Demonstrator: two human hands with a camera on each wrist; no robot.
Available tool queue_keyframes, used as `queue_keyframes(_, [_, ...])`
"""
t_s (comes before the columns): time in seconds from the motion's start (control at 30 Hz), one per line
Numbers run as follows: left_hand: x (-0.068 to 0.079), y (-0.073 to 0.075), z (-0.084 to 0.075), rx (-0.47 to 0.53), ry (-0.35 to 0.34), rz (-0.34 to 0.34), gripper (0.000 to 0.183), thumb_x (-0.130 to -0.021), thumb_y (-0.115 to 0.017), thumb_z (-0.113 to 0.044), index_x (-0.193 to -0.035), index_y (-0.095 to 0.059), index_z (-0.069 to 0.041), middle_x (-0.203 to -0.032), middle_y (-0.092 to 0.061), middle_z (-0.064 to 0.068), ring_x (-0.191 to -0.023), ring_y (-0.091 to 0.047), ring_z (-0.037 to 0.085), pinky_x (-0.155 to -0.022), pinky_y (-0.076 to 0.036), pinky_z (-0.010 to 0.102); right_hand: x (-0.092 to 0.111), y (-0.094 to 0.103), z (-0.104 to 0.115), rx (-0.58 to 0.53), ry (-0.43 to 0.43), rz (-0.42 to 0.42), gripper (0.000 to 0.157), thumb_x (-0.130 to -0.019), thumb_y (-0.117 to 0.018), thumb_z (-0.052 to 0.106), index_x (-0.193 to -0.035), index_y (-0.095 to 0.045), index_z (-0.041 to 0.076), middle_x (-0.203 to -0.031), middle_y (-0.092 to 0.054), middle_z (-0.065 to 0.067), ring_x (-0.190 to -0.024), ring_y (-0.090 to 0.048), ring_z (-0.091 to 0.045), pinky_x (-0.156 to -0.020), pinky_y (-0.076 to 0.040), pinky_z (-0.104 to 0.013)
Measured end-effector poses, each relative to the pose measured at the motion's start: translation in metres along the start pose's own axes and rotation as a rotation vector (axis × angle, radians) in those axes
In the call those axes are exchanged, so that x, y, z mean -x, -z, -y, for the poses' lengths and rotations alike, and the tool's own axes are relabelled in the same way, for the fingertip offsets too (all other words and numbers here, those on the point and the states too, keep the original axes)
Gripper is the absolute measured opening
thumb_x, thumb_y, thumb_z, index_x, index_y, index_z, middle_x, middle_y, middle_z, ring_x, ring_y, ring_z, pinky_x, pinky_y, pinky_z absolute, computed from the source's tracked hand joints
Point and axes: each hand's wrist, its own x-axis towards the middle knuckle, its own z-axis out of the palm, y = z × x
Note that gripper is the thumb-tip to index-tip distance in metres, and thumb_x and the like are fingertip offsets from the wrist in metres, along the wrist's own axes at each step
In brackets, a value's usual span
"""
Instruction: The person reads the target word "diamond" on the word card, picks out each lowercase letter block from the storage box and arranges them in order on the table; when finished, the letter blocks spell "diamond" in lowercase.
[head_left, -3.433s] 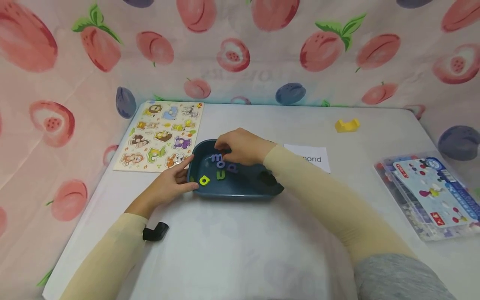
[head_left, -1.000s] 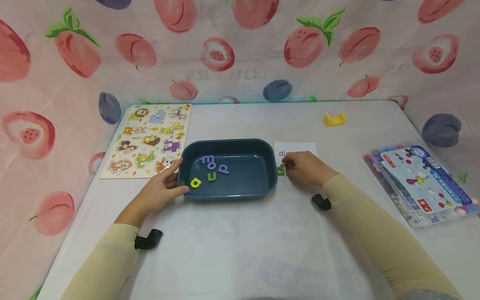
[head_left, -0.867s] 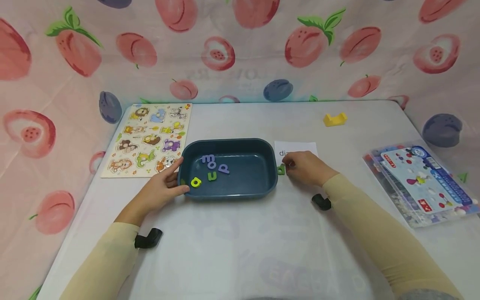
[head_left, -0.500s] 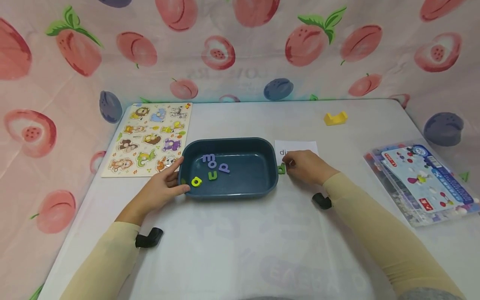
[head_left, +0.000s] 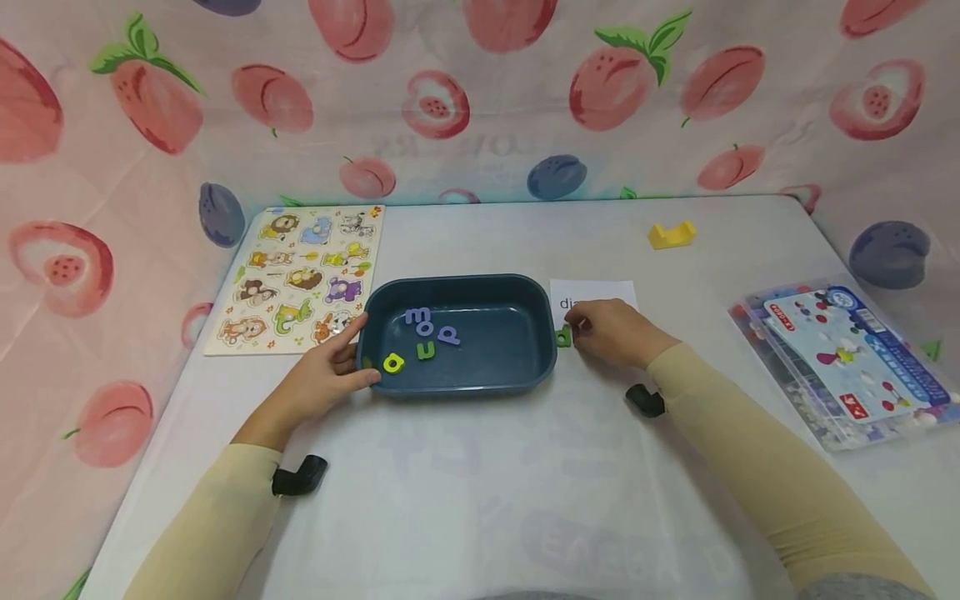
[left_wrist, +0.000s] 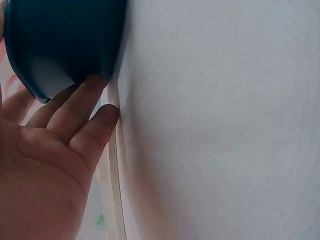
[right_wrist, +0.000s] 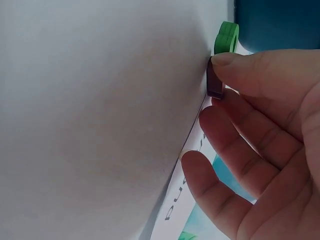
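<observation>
A dark blue tray (head_left: 487, 379) stands on the table with several plastic letters in it, including a purple m (head_left: 417, 316), a green u (head_left: 425, 351) and a yellow-green letter (head_left: 393, 363). My left hand (head_left: 318, 383) holds the tray's left end, thumb at the front corner and fingers along the outer wall. Right of the tray lies a green letter (head_left: 563, 337). Beside it my right hand (head_left: 618, 335) pinches a dark purple piece (right_wrist: 215, 80) between thumb and index finger; its full shape is hidden. Behind the hand, a white word card (head_left: 592, 290) is partly covered.
An animal puzzle board (head_left: 300, 279) lies at the back left. Toward the back right sits a small yellow block (head_left: 672, 236). A clear plastic case (head_left: 847, 362) with a blue printed label lies at the far right. A peach-print cloth (head_left: 480, 100) hangs behind the table.
My right hand has come out of the tray to the right, beside the card, where a green letter now shows. Over the last second both hands stay almost still.
</observation>
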Motion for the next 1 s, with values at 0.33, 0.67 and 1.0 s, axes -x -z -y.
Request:
queue_keyframes(0.33, [0.000, 0.000, 0.000, 0.009, 0.000, -0.002, 0.092, -0.091, -0.077, -0.028, -0.162, -0.020, -0.028, -0.145, -0.047, 0.028, -0.128, -0.053, 0.040, -0.103, -0.041, 0.052, 0.000, 0.000, 0.000, 0.001, 0.000, -0.002, 0.031, -0.091, -0.059, 0.002, -0.121, -0.066, -0.002, -0.114, -0.069, -0.014, -0.107, -0.062, -0.032, -0.098, -0.046, -0.049])
queue_keyframes(0.67, [0.002, 0.000, 0.001, 0.021, 0.001, 0.000, 0.092, -0.091, -0.077, -0.027, -0.162, -0.019, -0.028, -0.146, -0.046, 0.028, -0.128, -0.053, 0.040, -0.103, -0.041, 0.052, 0.004, 0.006, 0.002, -0.021, -0.001, -0.025, 0.039, -0.093, -0.059, 0.007, -0.131, -0.062, -0.001, -0.127, -0.065, -0.017, -0.111, -0.062, -0.033, -0.098, -0.047, -0.049])
queue_keyframes(1.0, [0.001, 0.000, 0.000, 0.005, 0.014, 0.000, 0.092, -0.091, -0.077, -0.029, -0.162, -0.019, -0.029, -0.147, -0.046, 0.027, -0.129, -0.053, 0.040, -0.103, -0.042, 0.052, 0.012, 0.028, 0.022, -0.006, 0.018, -0.060, 0.048, -0.091, -0.069, 0.012, -0.137, -0.058, 0.002, -0.131, -0.062, -0.017, -0.116, -0.059, -0.034, -0.099, -0.046, -0.052])
